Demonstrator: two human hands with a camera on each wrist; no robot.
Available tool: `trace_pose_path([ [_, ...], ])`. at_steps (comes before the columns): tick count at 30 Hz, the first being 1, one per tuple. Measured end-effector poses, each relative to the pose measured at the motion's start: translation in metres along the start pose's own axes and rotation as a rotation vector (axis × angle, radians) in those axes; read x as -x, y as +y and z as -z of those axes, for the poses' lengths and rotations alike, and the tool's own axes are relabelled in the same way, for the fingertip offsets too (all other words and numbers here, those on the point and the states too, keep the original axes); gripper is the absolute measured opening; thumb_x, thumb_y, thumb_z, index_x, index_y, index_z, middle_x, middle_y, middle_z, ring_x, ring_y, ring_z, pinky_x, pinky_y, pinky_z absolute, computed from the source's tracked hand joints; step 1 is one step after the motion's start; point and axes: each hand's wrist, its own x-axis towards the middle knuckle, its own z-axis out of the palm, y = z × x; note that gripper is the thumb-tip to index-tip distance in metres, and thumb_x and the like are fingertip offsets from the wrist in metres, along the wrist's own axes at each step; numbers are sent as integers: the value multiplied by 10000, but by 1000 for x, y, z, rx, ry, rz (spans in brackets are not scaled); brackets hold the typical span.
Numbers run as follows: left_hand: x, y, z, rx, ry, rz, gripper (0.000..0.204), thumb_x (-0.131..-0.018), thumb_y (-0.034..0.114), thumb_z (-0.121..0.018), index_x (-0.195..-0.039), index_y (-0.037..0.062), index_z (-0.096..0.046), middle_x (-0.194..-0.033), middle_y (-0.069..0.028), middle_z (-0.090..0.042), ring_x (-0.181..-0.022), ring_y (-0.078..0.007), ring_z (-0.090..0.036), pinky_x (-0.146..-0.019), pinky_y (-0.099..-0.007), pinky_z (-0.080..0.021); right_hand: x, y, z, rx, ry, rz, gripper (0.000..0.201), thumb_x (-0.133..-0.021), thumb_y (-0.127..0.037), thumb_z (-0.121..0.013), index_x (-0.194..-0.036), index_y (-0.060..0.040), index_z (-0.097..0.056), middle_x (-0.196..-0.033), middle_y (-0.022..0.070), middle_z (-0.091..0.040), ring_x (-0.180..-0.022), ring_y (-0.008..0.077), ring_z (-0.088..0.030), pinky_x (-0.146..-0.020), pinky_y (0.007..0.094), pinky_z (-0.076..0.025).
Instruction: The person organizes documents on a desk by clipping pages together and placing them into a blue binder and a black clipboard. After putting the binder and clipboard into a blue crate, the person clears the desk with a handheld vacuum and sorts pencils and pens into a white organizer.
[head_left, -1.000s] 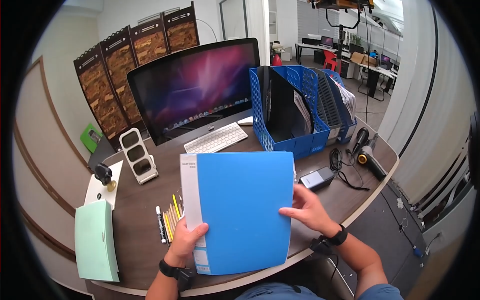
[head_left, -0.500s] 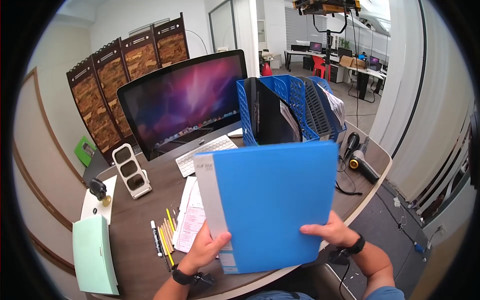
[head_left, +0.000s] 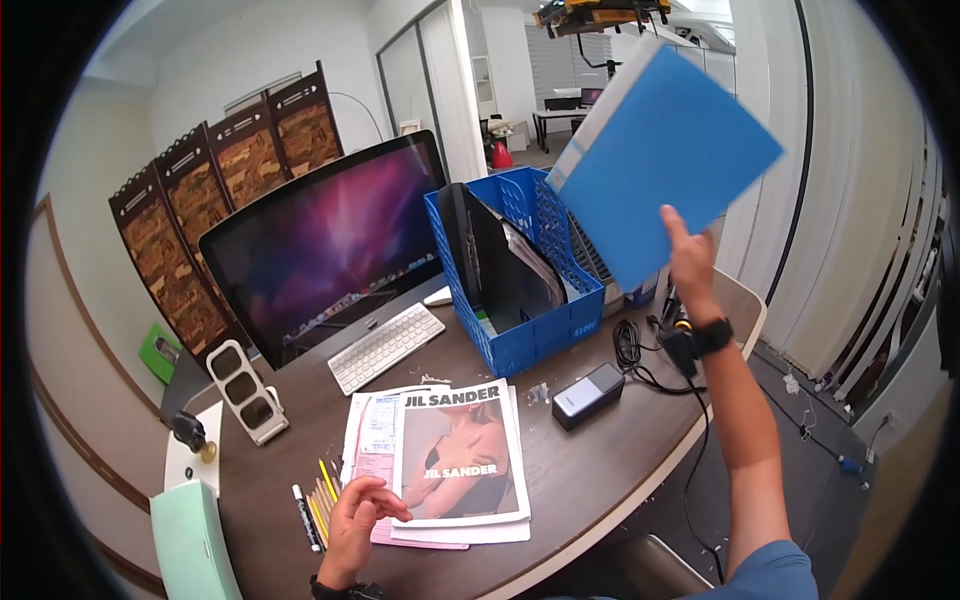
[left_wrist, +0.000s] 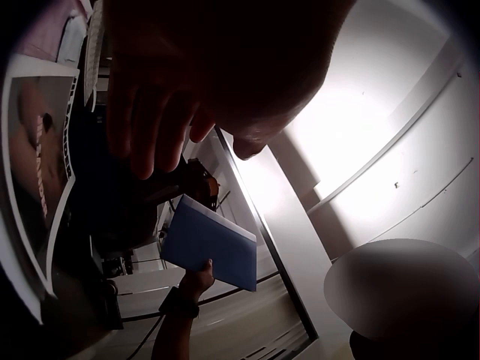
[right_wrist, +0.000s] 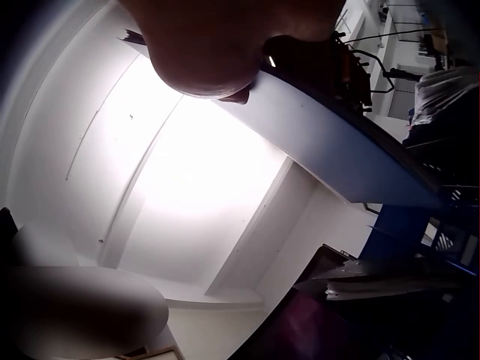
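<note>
Raised since the earlier frames, the blue folder (head_left: pixel 662 155) is now held high at the right, above and just behind the blue file rack (head_left: pixel 520 275), gripped at its lower edge by the right hand (head_left: pixel 688 262) alone; both hands held it over the desk before. Its removal has uncovered a magazine (head_left: pixel 462 452) lying on loose papers (head_left: pixel 372 440) on the desk (head_left: pixel 590 470). The left hand (head_left: pixel 357 520) has dropped to the magazine's left edge, fingers loosely curled and grasping nothing, touching or just beside the paper. Judged step: carrying the folder toward the rack for filing. The next move would call for lowering it upright, edge first, into a free slot. Obstructions: the front compartments already hold dark binders (head_left: pixel 500 265) and sheets, so a free slot must be picked with care; a tangled cable (head_left: pixel 640 350) and a small dark box (head_left: pixel 588 394) lie near the rack's base. Elsewhere stand a monitor (head_left: pixel 320 240), keyboard (head_left: pixel 385 346) and pencils (head_left: pixel 322 500).
</note>
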Motion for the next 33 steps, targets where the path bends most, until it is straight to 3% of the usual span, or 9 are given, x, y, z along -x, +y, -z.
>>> trace_pose_path([
  [6, 18, 7, 13, -31, 84, 3, 459, -984, 388, -489, -1204, -12, -443, -948, -173, -623, -852, -276, -651, -794, -395, -538, -18, 64, -70, 176, -27, 187, 286, -950, -229, -555, -1028, 36, -630, -871, 199, -679, -783, 294, -651, -725, 373, -481],
  [13, 37, 10, 23, -55, 192, 12, 427, -995, 377, -469, -1172, -12, -467, -904, -158, -626, -824, -264, -651, -774, -384, -540, 6, 127, -94, 276, -114, 100, 323, -940, -269, -547, -1068, 16, -628, -950, 249, -658, -912, 412, -624, -786, 418, -475],
  [15, 39, 12, 26, -65, 252, 34, 403, -1003, 372, -453, -1155, 0, -477, -886, -142, -624, -807, -252, -652, -759, -366, -539, 12, 167, -90, 492, -119, 118, 366, -918, -319, -575, -889, 43, -622, -865, 275, -634, -873, 450, -601, -750, 455, -465],
  [17, 39, 15, 36, -238, 305, 57, 303, -997, 267, -490, -1110, -13, -516, -875, -124, -622, -811, -207, -634, -744, -324, -523, 20, 158, -83, 575, -265, 110, 365, -885, -330, -614, -865, 35, -594, -844, 278, -612, -792, 445, -580, -715, 466, -461],
  [20, 39, 27, 64, -660, 394, 179, 269, -917, 194, -610, -1088, -10, -567, -924, -106, -612, -822, -171, -608, -726, -305, -494, 9, 157, -79, 315, -329, 52, 502, -866, -237, -685, -1291, -38, -504, -1009, 124, -646, -825, 194, -604, -760, 344, -495],
  [22, 46, 22, 82, -1071, 403, 284, 415, -860, 286, -676, -1143, 6, -557, -1014, -158, -561, -862, -256, -623, -764, -352, -502, 10, 129, -68, 349, -326, 113, 573, -878, -235, -678, -1368, -59, -440, -1247, 164, -556, -1137, 245, -557, -930, 317, -457],
  [25, 64, 4, 101, -1413, 378, 448, 554, -847, 408, -669, -1223, 27, -522, -1100, -192, -540, -931, -346, -621, -817, -405, -502, 40, 74, -55, 193, -357, 114, 489, -937, -187, -585, -1377, -49, -422, -1277, 143, -511, -1131, 214, -525, -942, 322, -443],
  [29, 56, 0, 102, -1268, 360, 642, 719, -809, 510, -665, -1311, 37, -462, -1161, -210, -511, -982, -398, -604, -848, -431, -498, 123, 15, -50, 210, -815, -215, 508, -875, -142, -612, -1350, -91, -444, -1068, 70, -574, -934, 136, -559, -805, 271, -464],
  [33, 53, -12, 112, -1293, 329, 613, 714, -791, 500, -679, -1300, 39, -484, -1146, -217, -506, -968, -398, -605, -846, -431, -502, 194, 7, -56, 515, -1265, -361, 689, -797, -205, -716, -1398, -93, -400, -1175, 177, -593, -926, 224, -626, -813, 344, -510],
])
